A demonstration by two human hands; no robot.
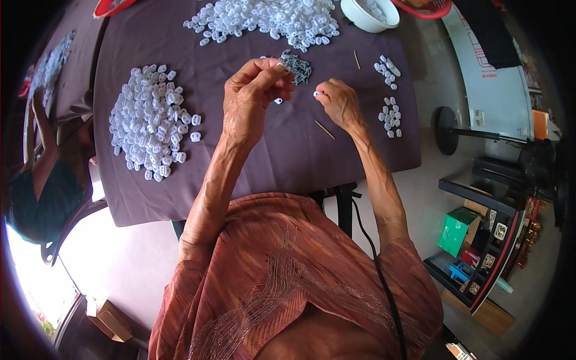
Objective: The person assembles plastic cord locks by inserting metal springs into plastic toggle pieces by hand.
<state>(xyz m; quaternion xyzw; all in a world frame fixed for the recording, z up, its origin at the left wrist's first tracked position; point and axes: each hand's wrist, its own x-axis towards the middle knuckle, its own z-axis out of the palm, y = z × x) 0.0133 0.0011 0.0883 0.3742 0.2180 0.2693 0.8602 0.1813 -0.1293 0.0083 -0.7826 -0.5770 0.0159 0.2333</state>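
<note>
Over the dark cloth-covered table [270, 162], my left hand [251, 90] is raised with thumb and forefinger pinched on a small white plastic piece [281, 64]. To its right, the fingertips of my right hand [341, 105] close on another small white plastic piece [317, 93], mostly covered by the fingers. Just beyond my left fingers lies a small heap of grey screw-like pieces [301, 67]. One loose white piece [278, 101] rests on the cloth between my hands.
White oval pieces with holes form a big heap [147, 120] at left and another [270, 18] at the far side. Small white groups [391, 117] lie at right, near two thin wooden sticks [324, 129]. A white bowl [372, 18] stands far right. Another person's arm [45, 123] shows at far left.
</note>
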